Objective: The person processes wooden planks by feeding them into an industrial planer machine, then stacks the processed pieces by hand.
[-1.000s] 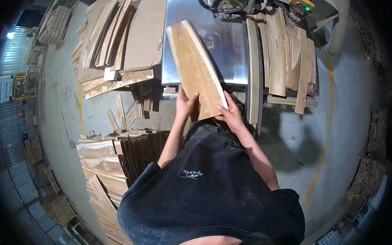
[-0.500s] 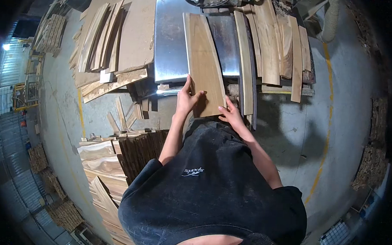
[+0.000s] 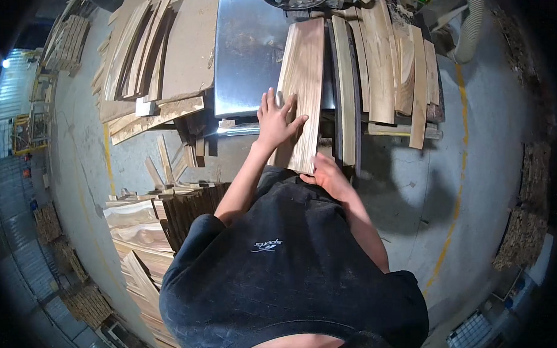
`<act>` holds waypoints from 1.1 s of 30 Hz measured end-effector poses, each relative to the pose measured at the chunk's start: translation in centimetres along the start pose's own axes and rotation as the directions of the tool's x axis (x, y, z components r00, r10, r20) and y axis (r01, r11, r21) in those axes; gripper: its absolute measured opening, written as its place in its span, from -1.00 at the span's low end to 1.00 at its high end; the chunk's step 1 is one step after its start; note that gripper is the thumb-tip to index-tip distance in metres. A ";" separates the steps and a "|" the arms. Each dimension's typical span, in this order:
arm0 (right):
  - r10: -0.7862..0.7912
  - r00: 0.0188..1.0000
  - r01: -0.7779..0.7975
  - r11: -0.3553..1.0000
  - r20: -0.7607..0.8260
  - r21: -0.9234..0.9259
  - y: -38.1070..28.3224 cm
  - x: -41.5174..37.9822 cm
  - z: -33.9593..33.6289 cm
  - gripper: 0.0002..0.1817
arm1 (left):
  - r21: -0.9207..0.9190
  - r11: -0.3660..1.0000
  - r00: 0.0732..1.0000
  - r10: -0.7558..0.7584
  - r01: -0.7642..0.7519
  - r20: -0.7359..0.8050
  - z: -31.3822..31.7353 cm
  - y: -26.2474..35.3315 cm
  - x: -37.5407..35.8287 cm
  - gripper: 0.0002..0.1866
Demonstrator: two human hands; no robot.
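Note:
A long wooden board (image 3: 303, 70) with streaked grain lies lengthwise on the metal machine table (image 3: 242, 68), its near end sticking out over the front edge towards my body. My left hand (image 3: 275, 123) is on the board's left side with fingers spread, touching its face and edge. At the near right corner, my right hand (image 3: 329, 176) grips the board's end, thumb along the edge and fingers partly hidden beneath. Just right of the board runs a strip-like guide (image 3: 344, 84) beside a dark rail.
Several loose boards (image 3: 377, 61) lie right of the guide. More strips (image 3: 132, 52) rest on the side table (image 3: 188, 42) at left. A machine with a dark round rim (image 3: 295, 1) stands at the far end. Stacked wood (image 3: 138, 230) is beside me on the left.
The board has been turned over, from a plain brown face to a streaked one, and shifted right towards the guide. My left hand has spread its fingers over its left side.

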State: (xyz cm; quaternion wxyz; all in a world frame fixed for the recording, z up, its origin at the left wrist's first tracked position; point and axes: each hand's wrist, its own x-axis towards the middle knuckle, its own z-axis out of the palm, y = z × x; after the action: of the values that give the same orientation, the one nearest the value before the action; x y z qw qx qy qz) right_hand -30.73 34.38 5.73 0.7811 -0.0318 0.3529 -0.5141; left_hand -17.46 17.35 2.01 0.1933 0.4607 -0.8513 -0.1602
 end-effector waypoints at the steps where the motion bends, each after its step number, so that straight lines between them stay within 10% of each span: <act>1: -0.022 0.997 0.014 0.995 -0.076 -0.101 0.9 1.2 -0.9 -0.66 | 0.124 0.991 0.999 -0.046 0.044 0.019 1.6 -0.7 -0.1 -0.24; 8: 0.017 0.900 0.131 0.942 -0.436 0.308 4.0 6.7 -5.4 -0.64 | 0.078 0.991 0.984 -0.095 0.108 -0.152 6.2 0.5 3.9 -0.17; 13: -0.055 0.853 -0.015 0.991 -0.519 -0.130 -0.3 11.2 -4.9 -0.36 | -0.037 0.981 0.956 -0.193 0.190 -0.222 7.6 1.3 10.5 -0.19; 24: -0.133 0.669 0.023 0.987 -0.731 -0.158 -9.8 22.2 -3.2 -0.40 | -0.275 0.942 0.902 -0.278 0.190 -0.330 7.5 -4.1 24.7 -0.47; 26: -0.163 0.660 0.011 0.978 -0.733 -0.207 -11.1 22.8 -1.9 -0.39 | -0.698 0.648 0.885 -0.464 0.305 -0.044 7.3 -7.8 27.8 -0.69; 29: -0.157 0.654 0.020 0.981 -0.740 -0.191 -12.6 24.6 -2.4 -0.39 | -0.192 0.969 0.735 -0.242 0.154 -0.634 1.5 -15.1 31.2 -0.72; 33: -0.199 0.677 0.048 0.973 -0.708 -0.227 -14.6 26.8 -1.9 -0.42 | 0.043 0.912 0.773 -0.319 0.407 -0.549 -2.4 -26.3 33.1 -0.59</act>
State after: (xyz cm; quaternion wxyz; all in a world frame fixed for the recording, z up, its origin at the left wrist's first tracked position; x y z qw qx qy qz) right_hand -37.28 5.97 -3.55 0.5336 0.0762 0.6776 -0.5003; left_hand -13.87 -24.64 -1.70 0.3485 0.6567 -0.6688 0.0074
